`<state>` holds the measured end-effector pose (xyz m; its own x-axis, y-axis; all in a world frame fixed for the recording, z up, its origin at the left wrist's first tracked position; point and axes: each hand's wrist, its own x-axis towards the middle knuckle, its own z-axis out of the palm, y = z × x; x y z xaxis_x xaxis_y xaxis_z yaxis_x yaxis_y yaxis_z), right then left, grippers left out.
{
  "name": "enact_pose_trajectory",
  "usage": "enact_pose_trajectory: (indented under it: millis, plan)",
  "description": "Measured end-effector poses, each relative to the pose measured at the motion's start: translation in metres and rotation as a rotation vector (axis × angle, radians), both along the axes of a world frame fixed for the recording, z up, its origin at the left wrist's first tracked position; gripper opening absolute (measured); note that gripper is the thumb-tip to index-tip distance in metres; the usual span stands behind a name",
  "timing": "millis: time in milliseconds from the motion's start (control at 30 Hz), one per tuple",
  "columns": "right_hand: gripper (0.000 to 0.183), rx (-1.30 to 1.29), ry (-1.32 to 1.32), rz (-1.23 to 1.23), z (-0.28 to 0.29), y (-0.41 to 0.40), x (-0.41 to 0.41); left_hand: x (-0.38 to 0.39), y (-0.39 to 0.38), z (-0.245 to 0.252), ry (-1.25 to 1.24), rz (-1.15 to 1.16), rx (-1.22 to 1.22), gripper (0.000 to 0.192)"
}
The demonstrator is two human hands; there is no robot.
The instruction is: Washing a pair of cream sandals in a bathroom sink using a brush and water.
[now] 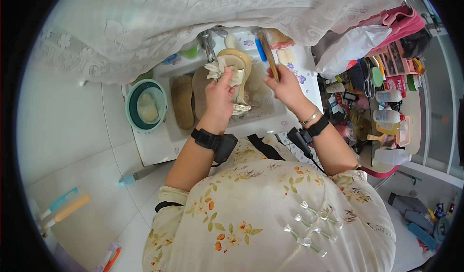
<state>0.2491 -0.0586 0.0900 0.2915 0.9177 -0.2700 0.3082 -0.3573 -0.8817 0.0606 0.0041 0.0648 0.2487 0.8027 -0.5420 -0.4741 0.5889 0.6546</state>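
Observation:
My left hand [220, 98] grips a cream sandal [239, 63] by its fabric flower trim, over the basin of a white washbasin [156, 149] with cloudy, sudsy water [261, 91]. The sandal has a yellowish sole rim and a strap with pearl-like beads. In my right hand [284, 85] is a wooden-handled brush [268, 56], angled up and away from me, with blue along its left side. The brush is apart from the sandal. Another sandal or shoe [182, 101] stands sole-out at the basin's left, beside a greyish-brown shape partly behind my left hand.
A teal bucket [130, 116] holding a pale item in a smaller tub sits on the left rim. A metal faucet [208, 46] rises at the back, beneath a lace curtain [174, 11]. A soap bar [285, 56] lies back right. A crowded shelf [409, 127] of bottles stands right.

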Motion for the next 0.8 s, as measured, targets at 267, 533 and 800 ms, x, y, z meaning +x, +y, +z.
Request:
enact_pose_trajectory:
  millis: [267, 533, 800]
  plan:
    - [0.029, -0.252, -0.863, 0.235, -0.076, -0.085, 0.082, 0.001, 0.006, -0.015, -0.015, 0.083, -0.032, 0.024]
    - [0.031, -0.422, -1.117, 0.214, -0.083, -0.059, 0.083, 0.016, 0.001, 0.005, 0.064, -0.019, -0.181, 0.022]
    - [0.055, -0.357, -0.927, 0.033, -0.119, 0.076, 0.099, 0.024, -0.005, -0.017, 0.002, 0.038, -0.325, 0.022]
